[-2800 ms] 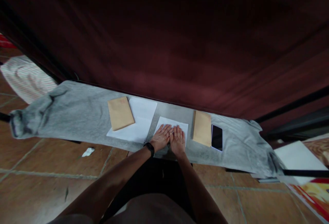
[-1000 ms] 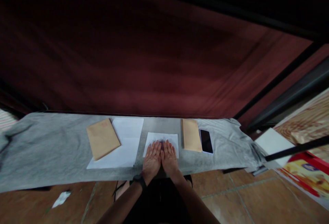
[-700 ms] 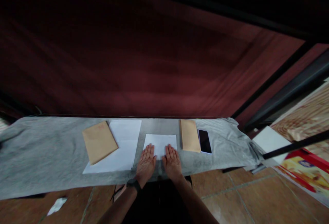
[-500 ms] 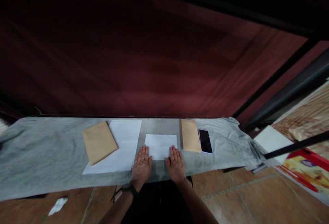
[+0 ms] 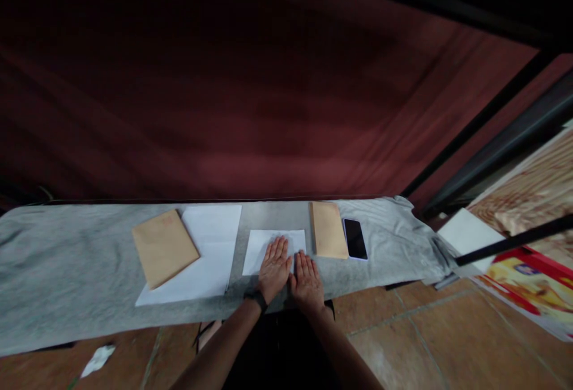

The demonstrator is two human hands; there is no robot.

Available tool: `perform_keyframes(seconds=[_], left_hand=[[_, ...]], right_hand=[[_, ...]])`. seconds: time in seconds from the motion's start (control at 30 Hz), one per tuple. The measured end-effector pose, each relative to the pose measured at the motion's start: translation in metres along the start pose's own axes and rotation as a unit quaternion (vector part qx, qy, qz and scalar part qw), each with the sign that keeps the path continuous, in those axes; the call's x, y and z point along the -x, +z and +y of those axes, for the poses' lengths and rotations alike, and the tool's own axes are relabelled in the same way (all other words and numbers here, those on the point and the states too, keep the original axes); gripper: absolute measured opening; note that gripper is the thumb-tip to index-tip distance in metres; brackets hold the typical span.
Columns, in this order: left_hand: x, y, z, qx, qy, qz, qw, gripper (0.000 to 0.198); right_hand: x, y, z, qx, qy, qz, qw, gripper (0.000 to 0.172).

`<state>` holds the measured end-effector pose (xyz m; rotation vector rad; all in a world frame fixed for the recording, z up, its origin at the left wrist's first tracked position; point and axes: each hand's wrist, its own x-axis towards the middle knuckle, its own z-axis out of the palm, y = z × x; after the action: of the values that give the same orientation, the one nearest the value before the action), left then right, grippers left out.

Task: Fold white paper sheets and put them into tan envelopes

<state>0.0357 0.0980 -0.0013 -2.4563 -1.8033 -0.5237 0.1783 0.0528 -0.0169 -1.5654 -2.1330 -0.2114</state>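
Both forearms reach forward from the lower edge of the head view, the left hand [image 5: 274, 266] and right hand [image 5: 307, 276] laid flat side by side, palms down, fingers straight and together, gripping nothing. The left hand presses on a small white sheet of paper [image 5: 256, 250]; the right hand's fingertips touch its near right corner. The smooth rectangular sheet lies at the middle of a soft grey cloth [image 5: 71, 258], its long axis running left to right along the table edge. A stiff brown envelope [image 5: 328, 230] and a glossy black phone [image 5: 355, 239] lie just to its right
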Motion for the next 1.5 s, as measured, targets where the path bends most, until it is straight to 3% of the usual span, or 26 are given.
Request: perform_keyframes(seconds=[0.17, 0.4, 0.57, 0.73, 0.83, 1.0, 1.27, 1.5], left_hand=[[-0.01, 0.007, -0.024, -0.002, -0.019, -0.004, 1.0, 0.059], [0.004, -0.006, -0.06, -0.026, -0.083, 0.003, 0.996, 0.062], [0.026, -0.022, -0.051, -0.033, -0.1, 0.005, 0.994, 0.061], [0.054, -0.04, -0.032, 0.002, 0.009, -0.047, 0.999, 0.052], [0.062, -0.046, -0.028, 0.01, 0.029, -0.057, 0.998, 0.051], [0.062, -0.048, -0.028, 0.005, 0.028, -0.059, 0.998, 0.051], [0.062, -0.045, -0.03, -0.014, 0.044, -0.061, 0.997, 0.054], [0.062, -0.041, -0.031, -0.034, 0.04, -0.046, 0.998, 0.055]], right_hand=[[-0.001, -0.002, 0.001, 0.004, 0.005, -0.007, 1.0, 0.057], [-0.001, -0.003, 0.002, 0.005, -0.001, -0.02, 1.0, 0.058], [0.0, -0.004, 0.002, 0.001, 0.003, -0.033, 0.999, 0.057], [0.001, -0.002, 0.003, 0.0, 0.007, -0.045, 0.999, 0.059], [0.003, -0.002, 0.005, -0.002, 0.003, -0.043, 0.999, 0.059], [-0.001, -0.006, -0.001, -0.016, 0.011, -0.037, 0.999, 0.055], [-0.01, -0.002, -0.047, -0.075, -0.033, -0.1, 0.992, 0.05], [0.001, -0.002, -0.03, -0.036, -0.01, -0.052, 0.998, 0.056]])
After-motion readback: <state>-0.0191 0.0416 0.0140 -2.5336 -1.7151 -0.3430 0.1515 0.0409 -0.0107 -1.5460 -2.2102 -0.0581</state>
